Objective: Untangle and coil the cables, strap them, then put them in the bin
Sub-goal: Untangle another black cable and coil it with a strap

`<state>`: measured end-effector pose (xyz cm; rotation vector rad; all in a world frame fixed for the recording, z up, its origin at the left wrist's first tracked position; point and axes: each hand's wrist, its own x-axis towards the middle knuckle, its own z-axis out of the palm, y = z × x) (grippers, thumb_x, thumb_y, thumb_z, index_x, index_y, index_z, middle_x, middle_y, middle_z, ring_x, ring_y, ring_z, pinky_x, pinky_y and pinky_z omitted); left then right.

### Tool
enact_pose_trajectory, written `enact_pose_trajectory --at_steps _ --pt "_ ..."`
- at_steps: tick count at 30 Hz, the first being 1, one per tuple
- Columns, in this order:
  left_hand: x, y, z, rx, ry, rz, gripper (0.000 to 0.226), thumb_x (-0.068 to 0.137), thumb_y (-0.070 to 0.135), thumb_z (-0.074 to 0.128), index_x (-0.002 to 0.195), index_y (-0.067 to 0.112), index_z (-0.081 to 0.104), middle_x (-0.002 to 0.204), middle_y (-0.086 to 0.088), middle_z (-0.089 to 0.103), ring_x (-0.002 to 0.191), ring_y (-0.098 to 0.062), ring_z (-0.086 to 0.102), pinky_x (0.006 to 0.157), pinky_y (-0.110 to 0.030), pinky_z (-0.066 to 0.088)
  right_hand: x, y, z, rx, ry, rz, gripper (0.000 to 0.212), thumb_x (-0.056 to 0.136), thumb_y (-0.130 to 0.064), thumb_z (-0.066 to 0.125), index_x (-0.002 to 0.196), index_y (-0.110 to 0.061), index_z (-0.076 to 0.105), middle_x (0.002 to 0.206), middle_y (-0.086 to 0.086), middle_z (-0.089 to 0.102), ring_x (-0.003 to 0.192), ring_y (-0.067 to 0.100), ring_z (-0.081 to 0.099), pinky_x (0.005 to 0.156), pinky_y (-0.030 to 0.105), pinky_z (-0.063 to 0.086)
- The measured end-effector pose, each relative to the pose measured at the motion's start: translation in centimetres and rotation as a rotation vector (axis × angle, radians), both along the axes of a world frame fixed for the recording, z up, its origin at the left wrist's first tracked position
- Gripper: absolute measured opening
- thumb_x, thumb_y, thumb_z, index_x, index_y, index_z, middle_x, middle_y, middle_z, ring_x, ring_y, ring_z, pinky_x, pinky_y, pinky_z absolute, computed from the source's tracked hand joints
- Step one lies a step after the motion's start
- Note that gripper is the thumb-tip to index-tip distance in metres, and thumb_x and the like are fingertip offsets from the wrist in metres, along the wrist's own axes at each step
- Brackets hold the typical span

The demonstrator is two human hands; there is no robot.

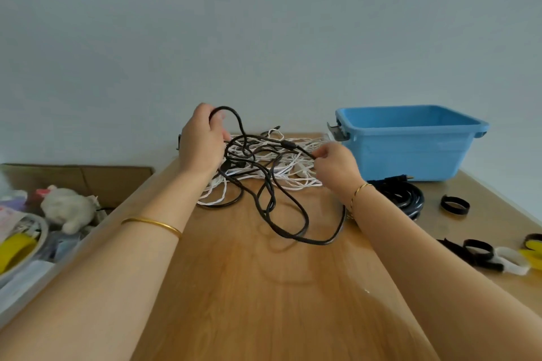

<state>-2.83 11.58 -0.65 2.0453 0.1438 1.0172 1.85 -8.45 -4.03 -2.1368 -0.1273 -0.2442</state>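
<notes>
So the black cable (307, 218) looks light, rubbery and floppy. It holds a bit of curl but shouldn't fight back. I'd grab it right beside the fat lump (289, 144) on it rather than some random loop mid-pile, otherwise the knot probably just tightens. The left hand (202, 141) has its fingers curled round a loop held up above the pile, and the right hand (337, 167) pinches the same cable between thumb and fingertips just past that lump. The rest trails in loose loops toward the middle of the worktop (264, 302), threaded through the white cable (302, 183) heaped near the far edge. That one looks thinner, softer and snaggier. Count:

- one black in hand
- one white heap (one cable or several, can't tell)
- one coiled black cable (410, 199) just in front of the single blue bin (410, 152) at the far right corner

By the right edge there's one black strap (454, 204) alone, then a bunch (498, 258) of roughly five, black, white and yellow.
</notes>
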Motion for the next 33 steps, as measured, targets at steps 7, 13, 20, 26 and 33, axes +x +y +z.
enact_pose_trajectory --at_steps 7,13,20,26,33 --pt "-1.2 -0.8 3.3 -0.143 -0.238 -0.221 0.021 0.101 0.018 0.037 0.087 0.028 0.050 0.082 -0.003 0.070 0.041 -0.016 0.038 0.047 -0.036 0.038 -1.4 2.7 0.6 -0.240 -0.069 0.249 0.050 0.090 -0.019 0.055 0.137 -0.011 0.040 0.125 0.010 0.054 0.105 0.023 0.054 0.078 0.028 0.041" --pt "-2.0 0.7 4.2 -0.206 0.032 -0.200 0.019 0.103 0.022 0.037 0.100 0.012 0.053 0.088 -0.012 0.068 0.036 -0.008 0.046 0.034 -0.018 0.031 -0.9 3.6 0.6 0.264 -0.155 0.121 0.021 0.094 -0.020 0.051 0.096 -0.008 0.069 0.065 -0.005 0.053 0.058 0.011 0.046 0.062 0.032 0.043" --pt "-3.3 2.5 1.4 0.140 0.976 -0.453 0.036 0.087 -0.006 0.043 0.089 0.011 0.075 0.097 -0.005 0.071 0.087 -0.018 0.061 0.076 -0.030 0.056 -0.4 4.0 0.6 0.593 -0.217 -0.068 0.015 0.096 -0.018 0.046 0.090 -0.017 0.060 0.072 -0.002 0.054 0.072 0.019 0.051 0.077 0.045 0.051" --pt "-2.7 2.9 -1.5 0.569 1.169 -0.243 0.018 0.095 0.016 0.056 0.105 0.007 0.067 0.098 -0.007 0.067 0.070 -0.013 0.056 0.065 -0.025 0.050 0.0 3.6 0.1 0.201 -0.158 -0.081 0.026 0.097 -0.019 0.043 0.114 -0.008 0.060 0.097 0.005 0.062 0.083 0.019 0.056 0.080 0.038 0.050" --pt "-1.7 2.3 -4.0 0.781 1.181 -0.040 0.036 0.086 0.022 0.066 0.060 0.010 0.045 0.058 -0.004 0.045 0.054 -0.019 0.042 0.047 -0.025 0.033 -2.2 4.3 1.0 -0.200 -0.286 0.125 0.040 0.087 -0.002 0.048 0.124 -0.014 0.056 0.124 0.008 0.056 0.114 0.023 0.052 0.095 0.034 0.045"
